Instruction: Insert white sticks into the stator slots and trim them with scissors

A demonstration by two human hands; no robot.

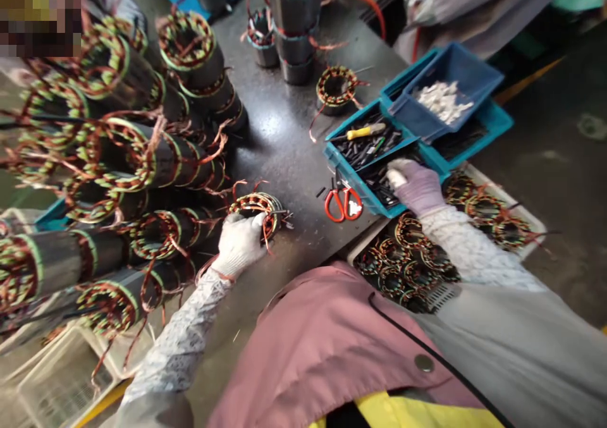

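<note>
My left hand (241,241), in a white glove, grips the near rim of a motor stator (256,201) with copper windings, which sits on the dark metal table. Loose copper leads and dark sleeve pieces stick out by the thumb. In a lilac glove with pale fingertips, my right hand (417,184) reaches into a compartment of a teal bin (367,194) holding short black tubes (379,178). Its fingers look bent together; whatever is between them is hidden. Red-handled scissors (342,203) lie on the table between my hands.
Stacked stators (156,156) crowd the left side. Another stator (336,88) stands beyond the bin, near a taller stack (296,23). A blue bin (474,67) holds white pieces; a yellow-handled tool (365,131) lies over black tubes. Below my right arm, a tray (533,241) holds small wound rings.
</note>
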